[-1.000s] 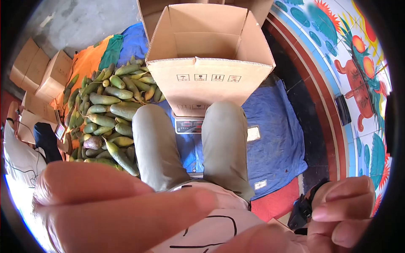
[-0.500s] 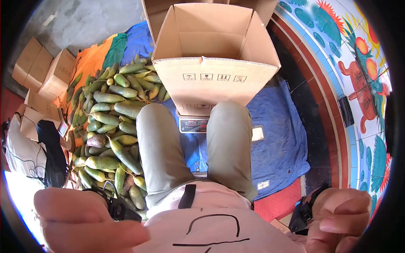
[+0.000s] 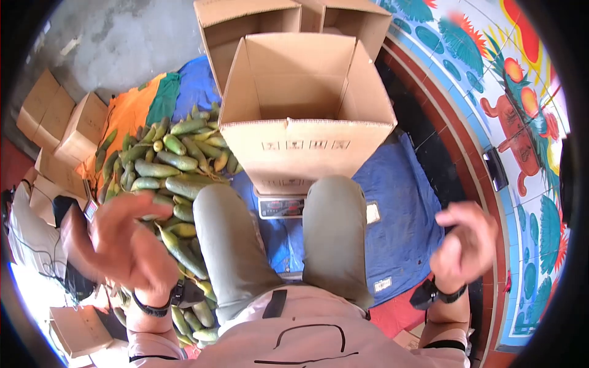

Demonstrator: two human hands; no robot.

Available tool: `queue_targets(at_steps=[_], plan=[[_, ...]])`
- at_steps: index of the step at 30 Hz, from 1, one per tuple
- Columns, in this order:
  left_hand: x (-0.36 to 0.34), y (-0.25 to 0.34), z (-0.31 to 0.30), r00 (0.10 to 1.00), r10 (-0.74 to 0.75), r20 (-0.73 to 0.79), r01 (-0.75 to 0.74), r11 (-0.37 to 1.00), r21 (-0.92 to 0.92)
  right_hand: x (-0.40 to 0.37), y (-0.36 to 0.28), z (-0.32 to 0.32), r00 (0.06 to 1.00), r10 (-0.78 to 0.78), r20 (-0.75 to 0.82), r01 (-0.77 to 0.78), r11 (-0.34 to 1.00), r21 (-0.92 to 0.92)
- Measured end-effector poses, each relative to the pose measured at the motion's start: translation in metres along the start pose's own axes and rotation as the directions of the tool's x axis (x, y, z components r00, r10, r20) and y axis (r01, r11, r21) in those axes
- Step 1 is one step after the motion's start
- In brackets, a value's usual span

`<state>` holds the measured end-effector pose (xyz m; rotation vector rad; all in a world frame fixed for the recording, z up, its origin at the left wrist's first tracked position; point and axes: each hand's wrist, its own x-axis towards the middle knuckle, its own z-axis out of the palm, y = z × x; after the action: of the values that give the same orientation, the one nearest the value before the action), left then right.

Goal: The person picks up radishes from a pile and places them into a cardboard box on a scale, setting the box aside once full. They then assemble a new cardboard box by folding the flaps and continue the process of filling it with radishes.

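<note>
My left hand (image 3: 126, 239) is raised over the left edge of the pile of long green radishes (image 3: 178, 161). Its fingers are apart and smeared by motion, and I see nothing in it. On the other side, my right hand (image 3: 463, 242) hovers by the blue tarp's right edge, its fingers loosely curled and apart, also with nothing in it. Between and beyond my knees an open cardboard box (image 3: 307, 150) stands on a digital scale (image 3: 281, 208). Its floor is hidden. Neither hand touches the box or the radishes.
More open cardboard boxes (image 3: 251, 27) stand behind the middle one. Other boxes (image 3: 83, 126) are at the left, near a person (image 3: 30, 239). A blue tarp (image 3: 399, 202) covers the floor, and a painted tile wall (image 3: 485, 86) runs along the right.
Both hands have risen and moved forward from beside my waist, and their fingers have spread more. The box, scale and pile sit lower in view as the camera has tilted up.
</note>
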<state>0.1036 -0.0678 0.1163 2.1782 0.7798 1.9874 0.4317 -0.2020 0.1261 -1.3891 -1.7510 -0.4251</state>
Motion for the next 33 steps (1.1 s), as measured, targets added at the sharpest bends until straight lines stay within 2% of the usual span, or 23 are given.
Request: queue_targets(at_steps=[1,4,6,8,9,10,12,13,15,16,17,18,19,20,21,23,24,26,28,29,30,32,33], plan=[[0.003,-0.016,0.004,0.995,-0.056,0.088,0.054,0.998,0.028,0.013,0.017,0.017,0.993,-0.095,-0.075,0.096,0.995,0.007],[0.008,-0.06,0.023,0.939,-0.312,0.145,0.319,0.948,-0.022,0.031,0.055,0.05,0.978,0.186,-0.097,-0.171,0.975,0.144],[0.013,-0.093,0.036,0.875,-0.444,0.192,0.453,0.891,-0.007,0.043,0.083,0.069,0.916,0.396,-0.06,-0.37,0.893,0.256],[0.013,-0.137,0.049,0.835,-0.477,0.273,0.47,0.877,0.096,0.051,0.119,0.093,0.899,0.435,-0.047,-0.419,0.887,0.196],[0.016,-0.148,0.055,0.757,-0.558,0.34,0.541,0.827,0.152,0.06,0.131,0.099,0.872,0.488,0.027,-0.488,0.865,0.118],[0.017,-0.163,0.063,0.755,-0.542,0.368,0.496,0.84,0.219,0.063,0.156,0.112,0.841,0.531,0.102,-0.539,0.836,0.099],[0.019,-0.191,0.079,0.602,-0.66,0.45,0.638,0.736,0.225,0.077,0.187,0.135,0.731,0.641,0.234,-0.662,0.75,0.016],[0.026,-0.194,0.086,0.61,-0.643,0.463,0.627,0.749,0.214,0.087,0.191,0.142,0.69,0.652,0.314,-0.68,0.732,-0.027],[0.038,-0.199,0.102,0.445,-0.757,0.478,0.687,0.631,0.361,0.1,0.202,0.161,0.565,0.704,0.431,-0.761,0.646,-0.06],[0.039,-0.209,0.108,0.451,-0.737,0.504,0.674,0.651,0.349,0.114,0.191,0.158,0.477,0.716,0.51,-0.8,0.594,-0.086],[0.038,-0.226,0.114,0.506,-0.681,0.528,0.525,0.73,0.438,0.121,0.199,0.167,0.416,0.709,0.57,-0.777,0.603,-0.182],[0.038,-0.24,0.121,0.552,-0.613,0.565,0.355,0.786,0.506,0.12,0.209,0.177,0.487,0.68,0.548,-0.703,0.678,-0.217],[0.044,-0.244,0.126,0.478,-0.639,0.603,0.34,0.767,0.544,0.111,0.206,0.179,0.563,0.673,0.48,-0.739,0.67,-0.071],[0.05,-0.25,0.128,0.402,-0.663,0.632,0.317,0.748,0.583,0.114,0.207,0.183,0.586,0.663,0.466,-0.71,0.697,-0.099],[0.048,-0.271,0.127,0.385,-0.657,0.648,0.322,0.753,0.573,0.126,0.209,0.186,0.482,0.688,0.543,-0.728,0.659,-0.19],[0.05,-0.278,0.135,0.364,-0.637,0.679,0.312,0.771,0.555,0.137,0.199,0.177,0.446,0.681,0.581,-0.712,0.663,-0.231],[0.059,-0.27,0.134,0.364,-0.654,0.663,0.266,0.755,0.599,0.14,0.203,0.181,0.365,0.711,0.602,-0.714,0.628,-0.309],[0.065,-0.261,0.137,0.358,-0.664,0.656,0.211,0.742,0.636,0.141,0.198,0.179,0.386,0.705,0.596,-0.677,0.655,-0.337],[0.065,-0.261,0.14,0.327,-0.7,0.635,0.3,0.714,0.633,0.132,0.209,0.195,0.516,0.685,0.515,-0.585,0.72,-0.372],[0.069,-0.251,0.142,0.268,-0.73,0.628,0.393,0.678,0.621,0.134,0.201,0.188,0.479,0.709,0.518,-0.612,0.692,-0.382],[0.072,-0.248,0.143,0.262,-0.723,0.639,0.381,0.686,0.62,0.134,0.201,0.187,0.471,0.719,0.511,-0.625,0.681,-0.382],[0.079,-0.251,0.146,0.125,-0.818,0.561,0.342,0.567,0.749,0.132,0.2,0.181,0.472,0.716,0.515,-0.634,0.681,-0.366],[0.076,-0.262,0.144,0.122,-0.814,0.568,0.328,0.573,0.751,0.132,0.198,0.177,0.466,0.717,0.518,-0.63,0.68,-0.375]])
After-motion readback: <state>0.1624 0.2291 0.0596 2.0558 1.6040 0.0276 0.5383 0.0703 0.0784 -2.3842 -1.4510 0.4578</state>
